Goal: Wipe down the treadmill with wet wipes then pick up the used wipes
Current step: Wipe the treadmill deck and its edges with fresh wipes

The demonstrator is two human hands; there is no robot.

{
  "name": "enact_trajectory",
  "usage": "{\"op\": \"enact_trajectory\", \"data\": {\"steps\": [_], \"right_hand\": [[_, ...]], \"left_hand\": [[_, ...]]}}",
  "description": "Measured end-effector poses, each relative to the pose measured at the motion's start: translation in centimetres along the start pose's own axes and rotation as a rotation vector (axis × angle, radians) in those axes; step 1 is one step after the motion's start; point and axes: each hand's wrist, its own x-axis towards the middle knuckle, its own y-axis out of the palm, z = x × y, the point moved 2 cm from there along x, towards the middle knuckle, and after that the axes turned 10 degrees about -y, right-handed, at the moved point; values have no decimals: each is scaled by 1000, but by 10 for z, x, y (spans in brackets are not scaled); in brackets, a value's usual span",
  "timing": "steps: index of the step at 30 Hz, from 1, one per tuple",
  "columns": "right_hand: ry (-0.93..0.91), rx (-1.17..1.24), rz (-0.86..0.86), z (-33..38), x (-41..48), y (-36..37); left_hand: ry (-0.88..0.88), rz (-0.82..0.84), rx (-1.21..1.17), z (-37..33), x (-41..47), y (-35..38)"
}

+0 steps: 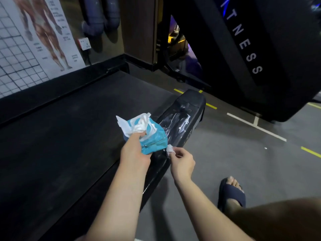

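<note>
The right hand (182, 162) pinches a small crumpled wipe (170, 150) between thumb and fingertips. The wad sits right at the near edge of the treadmill's side rail (182, 122), though whether it presses on the rail or hangs just above it cannot be told. Just beside it to the left, the left hand (133, 152) grips a blue wipe pack (152, 138), with a bunch of white wipes (137, 124) held against the pack's top by the fingers. This hand is full and poor for wiping. The glossy black rail is what the next move turns on. Its long axis runs away from the right hand, forward and to the right, towards the rounded end cap, and wet streaks glisten along that far stretch. The part of the rail nearer the body, below the hands, looks duller and is probably less worked. The right hand is the nearer to the rail and directly over it, so a stroke along the rail suits it. The dark running belt (69, 136) lies to the left, beyond the left hand. A foot in a sandal (231, 190) stands on the floor (243, 153) to the right.
</note>
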Motion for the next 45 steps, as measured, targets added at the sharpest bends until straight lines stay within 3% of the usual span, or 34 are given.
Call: {"op": "enact_trajectory", "data": {"steps": [6, 12, 18, 23, 30, 45], "right_hand": [[-87, -142, -90, -21, -3, 24], [-88, -135, -202, -14, 15, 31], [-68, -160, -157, -14, 48, 22], [-59, -62, -257, -13, 25, 1], [-51, 13, -263, -24, 1, 25], [-25, -70, -281, -10, 118, 24]], "left_hand": [[-23, 27, 66, 4, -8, 8], [-84, 37, 64, 5, -20, 12], [-72, -33, 56, -3, -18, 6], [-55, -60, 31, -8, -19, 2], [-52, -82, 15, -13, -19, -3], [-63, -74, -2, -6, -6, 4]]}}
